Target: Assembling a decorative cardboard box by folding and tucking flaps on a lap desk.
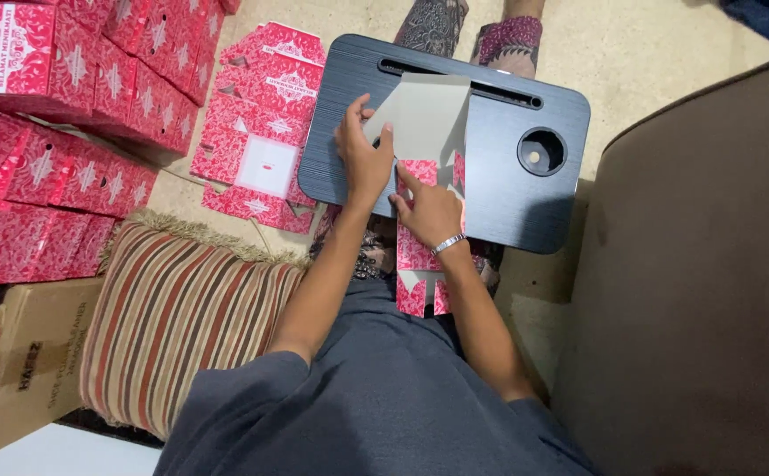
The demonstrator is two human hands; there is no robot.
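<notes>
Centre of the frame: a flat, unfolded carton blank point(424, 150), grey-beige on the upturned inner side, red with a white pattern where flaps show, lying on a black lap tray point(499, 189) and hanging off its near edge toward the lap. Left hand point(362, 154) pressed on the blank's left side, fingers held together and curled over a folded panel, thumb out to the upper left. Right hand point(428, 211) just below and beside it, index finger stretched out and pressing on the red strip, other fingers tucked under; a silver bracelet point(448, 244) on that wrist.

Upper left: stacked, made-up red boxes point(93, 79) with white ornament and a white label panel on the top face. Between these and the tray: a pile of flat red blanks point(261, 132) on the floor, one with a pale square window. Lower left: a striped cushion point(173, 326), and a brown cardboard box point(14, 370) with dark printing, cut off by the frame edge.

Right side: a large brown rounded surface point(702, 291), kind unclear. Top centre: feet partly hidden behind the tray. Blank's lower flaps partly hidden by the right forearm.
</notes>
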